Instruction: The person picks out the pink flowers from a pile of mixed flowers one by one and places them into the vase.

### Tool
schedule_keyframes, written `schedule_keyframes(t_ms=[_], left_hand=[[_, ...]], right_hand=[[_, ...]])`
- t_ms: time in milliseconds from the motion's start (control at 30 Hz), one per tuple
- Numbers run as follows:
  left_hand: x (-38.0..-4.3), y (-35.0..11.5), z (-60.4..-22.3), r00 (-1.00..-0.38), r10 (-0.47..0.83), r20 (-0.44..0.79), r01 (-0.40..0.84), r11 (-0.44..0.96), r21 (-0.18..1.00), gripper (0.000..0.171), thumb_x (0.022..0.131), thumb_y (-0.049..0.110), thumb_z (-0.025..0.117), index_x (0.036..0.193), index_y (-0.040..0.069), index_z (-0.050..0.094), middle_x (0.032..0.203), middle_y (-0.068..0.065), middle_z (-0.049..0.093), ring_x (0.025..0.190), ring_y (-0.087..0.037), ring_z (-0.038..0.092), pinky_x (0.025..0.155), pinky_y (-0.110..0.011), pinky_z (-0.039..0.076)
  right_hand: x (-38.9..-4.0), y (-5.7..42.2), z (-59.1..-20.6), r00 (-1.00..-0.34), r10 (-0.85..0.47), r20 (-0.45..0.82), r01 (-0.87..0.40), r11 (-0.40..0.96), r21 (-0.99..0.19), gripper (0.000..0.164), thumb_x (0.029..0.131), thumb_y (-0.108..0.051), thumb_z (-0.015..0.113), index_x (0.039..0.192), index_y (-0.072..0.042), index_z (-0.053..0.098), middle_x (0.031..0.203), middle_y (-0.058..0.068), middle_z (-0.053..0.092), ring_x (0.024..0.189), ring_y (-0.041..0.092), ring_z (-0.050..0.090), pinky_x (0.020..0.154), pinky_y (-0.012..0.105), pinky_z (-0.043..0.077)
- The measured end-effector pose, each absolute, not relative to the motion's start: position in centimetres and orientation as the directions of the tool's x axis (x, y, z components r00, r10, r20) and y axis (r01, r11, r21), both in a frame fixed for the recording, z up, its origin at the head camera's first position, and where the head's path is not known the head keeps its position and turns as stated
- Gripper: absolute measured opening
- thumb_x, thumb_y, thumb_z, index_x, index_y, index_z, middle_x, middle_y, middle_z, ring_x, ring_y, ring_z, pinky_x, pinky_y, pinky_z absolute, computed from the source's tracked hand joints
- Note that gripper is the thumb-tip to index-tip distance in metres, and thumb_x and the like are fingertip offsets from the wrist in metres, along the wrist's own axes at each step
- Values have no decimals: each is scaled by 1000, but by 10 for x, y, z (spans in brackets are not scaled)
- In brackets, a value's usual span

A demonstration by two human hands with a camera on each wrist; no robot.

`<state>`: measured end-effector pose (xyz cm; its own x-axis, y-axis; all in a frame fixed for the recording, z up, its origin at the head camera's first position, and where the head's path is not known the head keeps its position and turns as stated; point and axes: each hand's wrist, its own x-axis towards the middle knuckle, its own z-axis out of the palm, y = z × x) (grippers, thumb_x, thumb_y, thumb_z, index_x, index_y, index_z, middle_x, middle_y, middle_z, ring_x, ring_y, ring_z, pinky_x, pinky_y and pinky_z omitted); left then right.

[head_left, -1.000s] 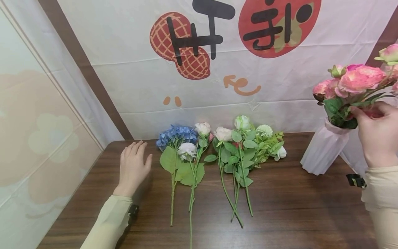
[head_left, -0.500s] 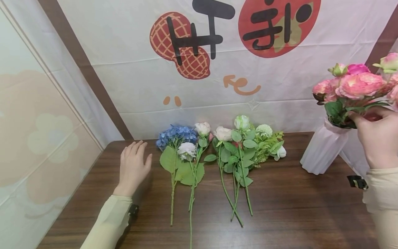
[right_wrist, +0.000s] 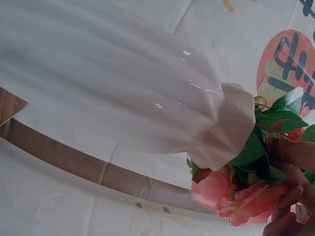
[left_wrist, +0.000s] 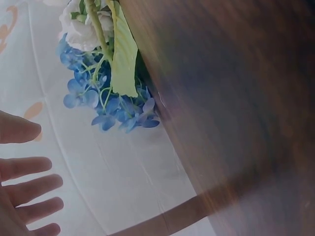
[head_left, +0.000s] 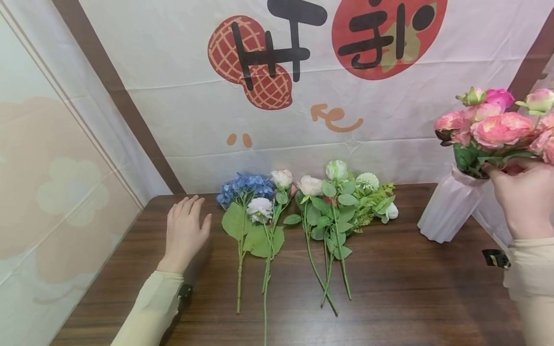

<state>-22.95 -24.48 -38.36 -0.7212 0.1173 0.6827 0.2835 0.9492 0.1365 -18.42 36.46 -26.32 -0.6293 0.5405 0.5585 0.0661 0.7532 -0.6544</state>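
At the right of the head view, my right hand [head_left: 525, 197] grips the stems of a bunch of pink peonies [head_left: 502, 129], just below the blooms. The stems enter the mouth of a white fluted vase [head_left: 450, 209] and their lower ends are hidden inside. In the right wrist view the fingers [right_wrist: 290, 196] curl among leaves and petals beside the frilled rim of the vase. My left hand [head_left: 185, 235] lies near the table's back left corner, fingers straight, holding nothing. A blue hydrangea [head_left: 245, 186] lies to its right, apart from the fingers.
Several loose stems lie across the middle of the brown table [head_left: 389, 302]: a pale pink peony [head_left: 259, 210], a cream rose [head_left: 310, 186], a green-white rose [head_left: 336, 170] and a pale green pompom flower [head_left: 368, 181]. A printed white cloth [head_left: 186, 120] hangs behind the table.
The pink peonies have come down a little toward the vase, the right hand lowering with them. The left hand and the loose flowers stay where they were.
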Motion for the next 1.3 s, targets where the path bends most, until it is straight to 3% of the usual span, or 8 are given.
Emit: schedule_keyframes(t_ms=[400,567,767,933,1033,1100,1200,1300], left_hand=[[-229,-245,-381,-724,112,680,283,948,145,41,83,17,64,118,-4,59,125,-24,58,122,-43,45,105,-59,28],[-229,-246,-380,-724,109,681,279,949,145,41,83,17,64,119,-4,58,125,-24,57,122,-43,45,105,-59,28],[-229,-248,-380,-735,107,670,270,952,143,42,84,18,64,120,-3,58,127,-23,57,123,-42,45,106,-58,28],[-227,-248,-381,-733,110,671,271,952,140,42,84,18,65,119,-4,58,126,-24,57,122,-43,45,105,-59,28],[-225,-248,-379,-720,113,684,280,950,138,42,83,17,65,118,-4,59,125,-25,57,121,-43,46,104,-59,29],[-225,-246,-377,-715,108,691,285,948,146,41,83,17,66,118,-4,59,124,-25,57,121,-44,46,103,-60,29],[-226,-240,-371,-710,98,697,300,938,174,41,83,17,66,117,-3,59,124,-25,57,119,-44,47,102,-60,31],[-228,-229,-362,-708,93,700,323,924,204,41,83,18,67,118,-2,59,124,-24,57,117,-43,48,99,-60,33]], right_hand=[[-189,367,-279,-537,527,659,-8,777,-629,24,78,-16,66,74,7,64,47,-41,25,61,-13,28,62,19,21],[-190,368,-283,-508,527,681,-45,773,-632,22,75,-16,70,70,4,65,53,-40,29,62,-15,29,65,18,21],[-184,365,-284,-532,507,678,-37,786,-617,27,81,-20,68,83,7,71,60,-36,31,64,-15,28,62,16,21],[-177,361,-282,-567,479,670,-13,808,-589,28,84,-21,62,88,5,71,60,-44,28,63,-19,28,60,12,21],[-170,358,-279,-607,507,611,26,782,-623,31,87,-22,57,100,3,69,62,-44,29,62,-20,30,60,8,24],[-163,354,-280,-625,526,577,27,753,-657,28,89,-22,54,104,-2,67,68,-40,34,64,-20,33,62,6,26],[-151,344,-280,-622,539,568,2,727,-687,13,92,-24,52,104,-24,56,76,-33,36,67,-19,36,64,2,29],[-140,331,-280,-585,506,634,-77,743,-665,22,94,-24,53,98,-39,38,81,-30,37,70,-18,37,66,0,30]])
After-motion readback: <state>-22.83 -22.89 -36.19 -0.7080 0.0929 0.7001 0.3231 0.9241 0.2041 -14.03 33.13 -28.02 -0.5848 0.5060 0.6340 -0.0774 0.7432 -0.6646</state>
